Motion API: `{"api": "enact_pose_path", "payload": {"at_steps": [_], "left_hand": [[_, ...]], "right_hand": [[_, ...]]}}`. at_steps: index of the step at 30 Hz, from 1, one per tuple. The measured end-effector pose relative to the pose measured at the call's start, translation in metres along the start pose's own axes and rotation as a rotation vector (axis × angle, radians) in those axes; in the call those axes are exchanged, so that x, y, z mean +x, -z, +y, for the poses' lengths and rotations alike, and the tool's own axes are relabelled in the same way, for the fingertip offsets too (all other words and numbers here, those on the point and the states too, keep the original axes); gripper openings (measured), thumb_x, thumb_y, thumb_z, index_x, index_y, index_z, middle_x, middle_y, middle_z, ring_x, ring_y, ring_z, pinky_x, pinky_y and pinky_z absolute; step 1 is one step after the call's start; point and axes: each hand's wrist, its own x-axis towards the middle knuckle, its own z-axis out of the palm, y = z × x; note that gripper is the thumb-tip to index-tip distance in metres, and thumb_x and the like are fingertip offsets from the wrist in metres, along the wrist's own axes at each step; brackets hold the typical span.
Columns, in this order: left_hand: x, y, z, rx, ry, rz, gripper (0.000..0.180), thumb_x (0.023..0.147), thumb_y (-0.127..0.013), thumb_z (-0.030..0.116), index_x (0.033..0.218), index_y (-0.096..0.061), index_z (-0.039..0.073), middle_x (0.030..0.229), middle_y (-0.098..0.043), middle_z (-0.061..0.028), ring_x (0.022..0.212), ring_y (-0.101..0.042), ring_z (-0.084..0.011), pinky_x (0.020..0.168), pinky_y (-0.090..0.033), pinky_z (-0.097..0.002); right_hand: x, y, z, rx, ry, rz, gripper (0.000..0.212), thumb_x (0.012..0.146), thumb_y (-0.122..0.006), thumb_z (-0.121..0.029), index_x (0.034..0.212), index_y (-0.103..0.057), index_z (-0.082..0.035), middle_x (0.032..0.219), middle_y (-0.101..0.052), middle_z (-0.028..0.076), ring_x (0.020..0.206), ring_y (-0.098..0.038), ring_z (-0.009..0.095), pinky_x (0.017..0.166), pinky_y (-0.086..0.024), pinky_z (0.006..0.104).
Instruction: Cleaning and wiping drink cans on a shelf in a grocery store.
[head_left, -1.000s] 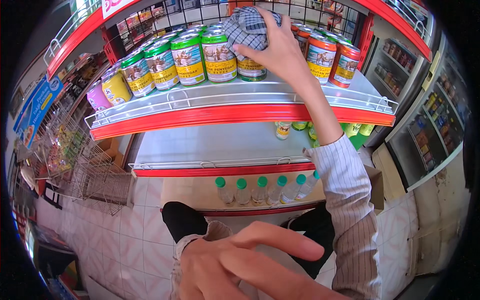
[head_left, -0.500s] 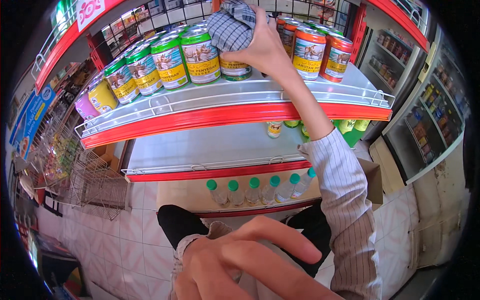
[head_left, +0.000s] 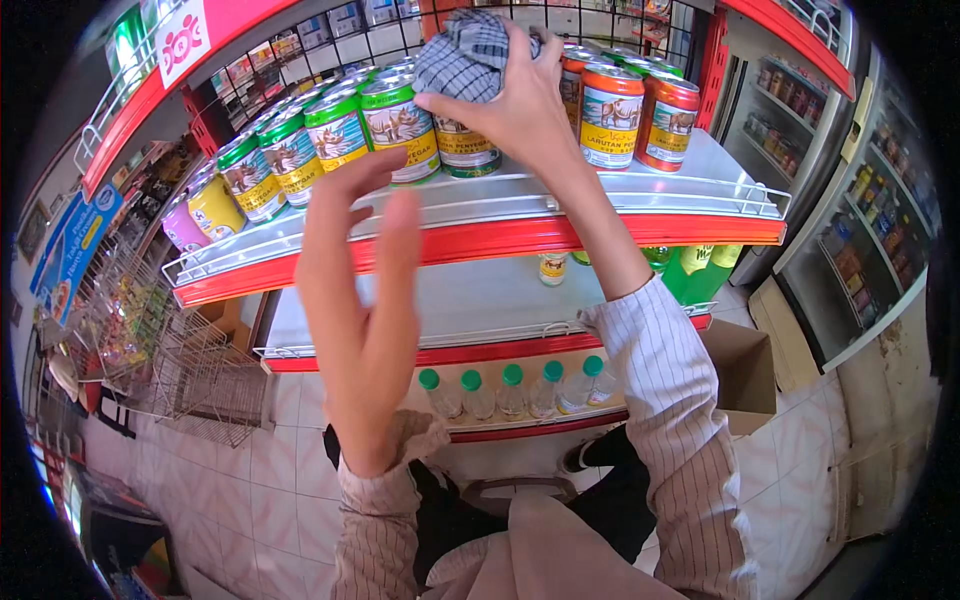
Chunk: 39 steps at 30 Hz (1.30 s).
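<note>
My right hand (head_left: 525, 100) grips a bunched dark checked cloth (head_left: 462, 62) over the top of a green can (head_left: 466, 148) in the front row of the upper shelf. The cloth hides that can's lid. In front of the shelf edge my left hand (head_left: 362, 290) is raised, its fingers apart and holding nothing, slightly smeared by motion. Behind its fingertips stand more green cans (head_left: 336, 128) with yellow bands. To the right of my right hand are orange cans (head_left: 611, 115), and at the row's left end a yellow can (head_left: 213, 207) and a pink can (head_left: 184, 226).
A white wire rail with a red strip (head_left: 450, 245) edges the upper shelf (head_left: 690, 190). Lower down stand clear bottles with green caps (head_left: 512, 392) and green bottles (head_left: 690, 272). A cardboard box (head_left: 745, 375) sits at right, wire baskets (head_left: 205, 385) at left, glass-door fridges (head_left: 870, 220) beyond.
My left hand has swung up and forward from low in front of me to the upper shelf's edge. The right hand stays on the cloth at the can's top.
</note>
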Motion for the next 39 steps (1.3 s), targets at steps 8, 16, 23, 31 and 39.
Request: {"api": "enact_pose_path", "payload": {"at_steps": [8,16,23,31,39], "left_hand": [[0.017,-0.031,-0.045,0.696,-0.212,-0.103,0.023,0.081,-0.053,0.019,0.086,-0.058,-0.002,0.079,-0.061,-0.0157,0.072,-0.059,-0.0294,0.068,-0.044,-0.0373],[0.020,-0.049,-0.059,0.718,-0.268,-0.083,0.032,0.081,-0.054,0.026,0.087,-0.058,-0.005,0.075,-0.061,-0.0165,0.066,-0.061,-0.0279,0.063,-0.046,-0.0360],[0.037,-0.064,-0.060,0.658,-0.059,-0.137,0.046,0.076,-0.060,0.033,0.096,-0.054,-0.007,0.076,-0.062,-0.0171,0.070,-0.062,-0.0311,0.063,-0.049,-0.0394],[0.054,-0.076,-0.057,0.627,0.060,-0.144,0.051,0.060,-0.075,0.028,0.091,-0.050,-0.004,0.092,-0.054,-0.0170,0.079,-0.060,-0.0341,0.062,-0.050,-0.0429],[0.046,-0.078,-0.068,0.407,-0.056,-0.037,0.057,0.059,-0.072,0.014,0.109,-0.047,0.001,0.094,-0.053,-0.0190,0.079,-0.059,-0.0329,0.061,-0.047,-0.0411]], "right_hand": [[0.002,0.000,-0.023,-0.377,0.358,0.040,0.071,0.060,-0.072,-0.037,0.120,-0.047,-0.007,0.112,-0.046,0.018,0.103,-0.043,0.037,0.086,-0.040,0.0446],[0.020,0.017,0.004,-0.216,0.260,-0.207,0.071,0.059,-0.074,-0.034,0.115,-0.049,0.001,0.118,-0.046,0.012,0.105,-0.048,0.030,0.087,-0.041,0.0357],[0.023,0.019,0.018,-0.037,0.254,-0.213,0.075,0.057,-0.073,-0.041,0.114,-0.052,0.001,0.115,-0.049,0.010,0.104,-0.051,0.029,0.086,-0.043,0.0355],[0.019,0.025,0.012,0.023,0.336,-0.138,0.062,0.061,-0.074,-0.032,0.108,-0.053,0.002,0.109,-0.051,0.009,0.100,-0.052,0.026,0.086,-0.041,0.0337],[0.002,0.044,-0.014,-0.015,0.432,-0.095,0.056,0.049,-0.073,-0.015,0.101,-0.054,-0.002,0.108,-0.050,0.010,0.100,-0.048,0.029,0.083,-0.042,0.0356]]}}
